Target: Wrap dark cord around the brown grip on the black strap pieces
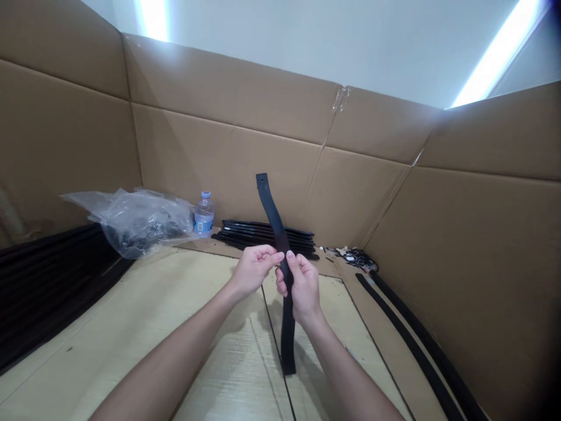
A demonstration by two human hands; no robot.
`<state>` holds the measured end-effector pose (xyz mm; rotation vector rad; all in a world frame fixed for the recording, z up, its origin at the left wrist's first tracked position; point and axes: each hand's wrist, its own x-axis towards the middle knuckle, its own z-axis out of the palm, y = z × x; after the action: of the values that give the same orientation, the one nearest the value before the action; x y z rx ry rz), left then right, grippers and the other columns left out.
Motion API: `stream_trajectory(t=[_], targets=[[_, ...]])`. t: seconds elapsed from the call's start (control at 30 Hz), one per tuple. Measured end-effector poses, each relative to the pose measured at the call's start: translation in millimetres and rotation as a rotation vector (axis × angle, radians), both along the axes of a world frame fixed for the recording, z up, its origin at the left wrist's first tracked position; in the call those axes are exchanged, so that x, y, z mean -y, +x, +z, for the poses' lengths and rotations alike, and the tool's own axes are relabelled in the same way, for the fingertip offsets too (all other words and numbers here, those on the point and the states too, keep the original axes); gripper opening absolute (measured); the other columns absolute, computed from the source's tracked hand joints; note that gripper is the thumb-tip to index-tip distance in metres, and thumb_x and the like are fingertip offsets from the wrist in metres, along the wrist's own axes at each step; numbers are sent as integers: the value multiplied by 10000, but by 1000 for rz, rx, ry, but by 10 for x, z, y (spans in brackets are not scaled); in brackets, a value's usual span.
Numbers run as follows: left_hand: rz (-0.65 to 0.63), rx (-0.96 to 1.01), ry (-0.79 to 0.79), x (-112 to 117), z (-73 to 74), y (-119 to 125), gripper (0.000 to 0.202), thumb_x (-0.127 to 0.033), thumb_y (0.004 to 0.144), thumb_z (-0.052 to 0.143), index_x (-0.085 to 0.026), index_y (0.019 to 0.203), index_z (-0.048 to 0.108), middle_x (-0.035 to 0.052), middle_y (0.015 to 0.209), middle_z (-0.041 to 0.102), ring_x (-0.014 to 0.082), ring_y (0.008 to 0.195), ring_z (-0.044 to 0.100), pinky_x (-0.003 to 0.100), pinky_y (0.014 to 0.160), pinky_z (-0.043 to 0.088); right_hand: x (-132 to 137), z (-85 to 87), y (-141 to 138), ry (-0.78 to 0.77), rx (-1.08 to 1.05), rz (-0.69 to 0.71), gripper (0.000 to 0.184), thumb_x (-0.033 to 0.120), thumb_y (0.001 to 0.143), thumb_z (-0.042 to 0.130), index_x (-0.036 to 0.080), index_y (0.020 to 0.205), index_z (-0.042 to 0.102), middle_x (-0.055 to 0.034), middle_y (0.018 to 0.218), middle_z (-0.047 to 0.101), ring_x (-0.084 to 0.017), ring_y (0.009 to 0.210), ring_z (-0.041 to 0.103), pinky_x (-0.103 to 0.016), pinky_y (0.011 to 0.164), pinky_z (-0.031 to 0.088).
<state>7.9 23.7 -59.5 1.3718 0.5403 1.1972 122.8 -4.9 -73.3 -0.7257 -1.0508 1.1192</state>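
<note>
A long, bendy black strip [272, 213] stands nearly upright in front of me, with a small hole near its top end. Wrapped round its middle, my right hand [304, 286] presses the thumb against the front face. My left hand [256, 269] is closed in a pinch at the strip's left edge, thumb tip almost meeting the other thumb. Whatever lies between those left fingertips is mostly hidden. The strip's lower end hangs in front of the pale wooden board [210, 345].
Cardboard walls [228, 152] surround the board. At the back are a bundle of black strips [267, 234], a water bottle [204, 215] and clear plastic bags [144, 222]. Dark strips [56, 280] lie left, long black strips [416, 345] right, near a small tangled pile [357, 258].
</note>
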Motion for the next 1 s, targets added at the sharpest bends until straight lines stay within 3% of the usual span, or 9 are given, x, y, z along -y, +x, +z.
stream_trajectory(t=[0.17,0.3,0.43,0.53,0.63,0.8,1.0], targets=[[45,8,-2,-43,29,-64,347,-385,726,707,-149,623,475,-23,472,568,43,332,392,163,361,215,-29,12,26,41,-25,93,290,425,881,536,205,725,431,17,605,620,-83,426,511,-175,382,353],[60,14,-32,-79,32,-107,389,-410,689,734,-149,621,453,-32,514,560,18,349,321,163,374,182,-43,33,56,100,30,92,231,355,823,642,191,752,496,20,672,630,-80,534,542,-191,507,414],[17,-5,-47,-120,-15,-125,418,-401,637,776,-151,614,442,-86,458,414,15,367,252,170,383,143,-61,69,143,4,115,162,343,312,718,752,181,978,571,36,670,627,-77,530,545,-194,520,433],[-34,-3,-60,-140,-61,-127,413,-409,662,760,-152,604,441,-97,448,348,19,371,227,183,388,135,-67,86,222,-61,223,253,275,303,698,763,129,848,611,37,611,592,-67,456,526,-185,448,440],[-67,14,-46,-143,-94,-129,397,-405,712,724,-151,594,443,-96,436,324,22,369,216,190,390,128,-46,92,263,-116,242,330,275,317,706,752,156,764,537,51,572,579,-90,397,547,-201,382,466],[-92,64,-55,-153,-102,-169,392,-424,730,705,-160,617,437,-98,446,301,25,355,212,186,379,120,35,135,242,-50,262,526,358,296,744,717,221,921,415,-2,722,696,-132,430,614,-225,380,484],[-42,94,-59,-197,-72,-200,415,-378,710,738,-165,594,401,-101,439,296,18,355,212,167,375,135,39,196,250,51,285,405,262,296,805,644,228,948,437,57,622,630,-72,416,509,-160,399,392]])
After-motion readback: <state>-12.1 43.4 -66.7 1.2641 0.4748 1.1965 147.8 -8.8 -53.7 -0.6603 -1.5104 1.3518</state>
